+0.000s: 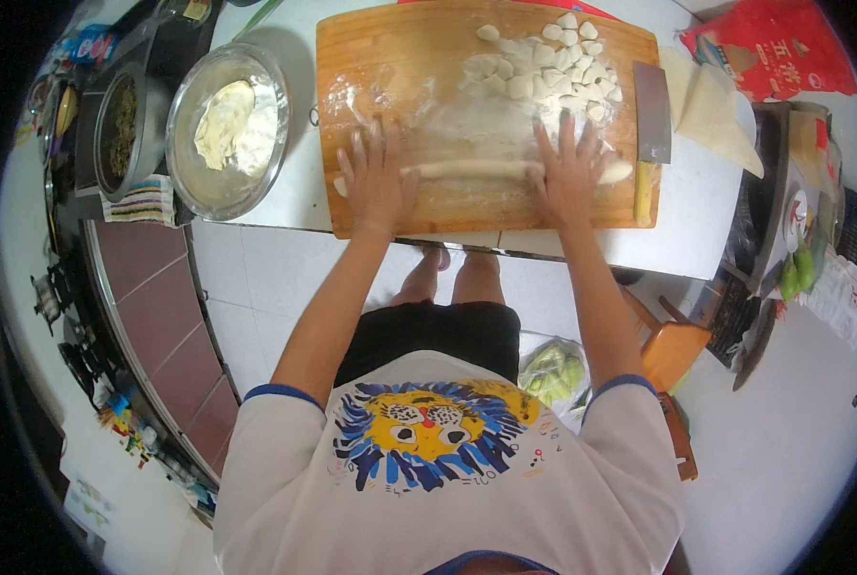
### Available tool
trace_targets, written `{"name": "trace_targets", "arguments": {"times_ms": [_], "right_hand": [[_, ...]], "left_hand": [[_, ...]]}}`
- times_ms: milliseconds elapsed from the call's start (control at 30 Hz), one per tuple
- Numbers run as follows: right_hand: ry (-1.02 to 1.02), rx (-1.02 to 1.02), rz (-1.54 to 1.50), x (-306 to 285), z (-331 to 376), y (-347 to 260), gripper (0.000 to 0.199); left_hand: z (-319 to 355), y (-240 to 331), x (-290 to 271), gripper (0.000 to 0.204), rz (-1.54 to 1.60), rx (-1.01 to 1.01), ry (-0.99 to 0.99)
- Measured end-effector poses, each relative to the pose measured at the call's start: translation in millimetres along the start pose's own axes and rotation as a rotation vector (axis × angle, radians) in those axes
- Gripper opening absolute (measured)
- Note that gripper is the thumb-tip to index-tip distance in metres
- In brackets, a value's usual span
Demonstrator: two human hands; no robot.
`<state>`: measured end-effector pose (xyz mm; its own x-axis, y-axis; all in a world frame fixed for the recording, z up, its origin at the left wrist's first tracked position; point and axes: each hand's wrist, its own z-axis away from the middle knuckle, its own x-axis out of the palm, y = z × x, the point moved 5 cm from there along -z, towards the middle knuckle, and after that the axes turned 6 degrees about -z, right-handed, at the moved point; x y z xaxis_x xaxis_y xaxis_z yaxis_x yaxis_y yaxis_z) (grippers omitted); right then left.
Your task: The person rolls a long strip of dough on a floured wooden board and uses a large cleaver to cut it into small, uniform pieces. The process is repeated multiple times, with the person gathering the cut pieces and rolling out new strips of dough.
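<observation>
A long rope of dough (476, 171) lies across the near part of a floured wooden board (428, 43). Flat on its left end rests my left hand (377, 177), fingers stretched out and pointing away from me. Toward the right end my right hand (569, 172) presses on the same rope, its fingers spread. The rope's tips stick out past both hands. Beyond my right hand, several small cut dough pieces (572, 62) are scattered at the board's far right. A cleaver (652, 113) lies along the right edge, its wooden handle toward me.
Left of the board stands a metal bowl (273, 144) holding a lump of dough (225, 125). Farther left is a dark pan (120, 125) beside a striped cloth (143, 199). A red bag (773, 48) sits at the far right. An orange wooden stool (673, 345) stands below the table.
</observation>
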<state>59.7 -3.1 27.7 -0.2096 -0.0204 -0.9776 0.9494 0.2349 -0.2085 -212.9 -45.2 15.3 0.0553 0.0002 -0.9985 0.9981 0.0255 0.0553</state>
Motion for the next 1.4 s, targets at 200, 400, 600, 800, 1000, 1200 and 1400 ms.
{"name": "trace_targets", "arguments": {"times_ms": [200,400,600,800,1000,1200,1400], "right_hand": [[-0.12,-0.022,0.008,2.2,40.6,17.7,0.064],[0.137,0.033,-0.043,3.7,-27.8,40.6,0.068],[0.209,0.067,-0.008,7.9,-40.3,53.9,0.067],[-0.062,0.062,0.022,-7.4,15.4,41.1,0.068],[-0.091,-0.076,-0.292,-18.5,23.1,64.6,0.067],[-0.13,-0.188,-0.307,-46.0,19.6,65.6,0.062],[-0.106,-0.106,-0.256,-55.8,18.2,85.8,0.052]], "left_hand": [[37.4,-13.9,1.3,0.064,0.008,0.027,-0.04],[-55.0,-31.7,-6.1,0.063,-0.025,-0.109,0.132],[-65.0,-36.2,1.4,0.067,-0.042,0.029,0.13],[23.9,-35.4,-17.6,0.065,0.088,0.171,0.001],[22.7,-47.3,-0.2,0.039,0.212,0.389,-0.016],[-82.6,-26.4,-23.4,0.03,0.071,0.684,0.129],[-61.1,62.1,-29.4,0.039,0.207,0.737,-0.003]]}}
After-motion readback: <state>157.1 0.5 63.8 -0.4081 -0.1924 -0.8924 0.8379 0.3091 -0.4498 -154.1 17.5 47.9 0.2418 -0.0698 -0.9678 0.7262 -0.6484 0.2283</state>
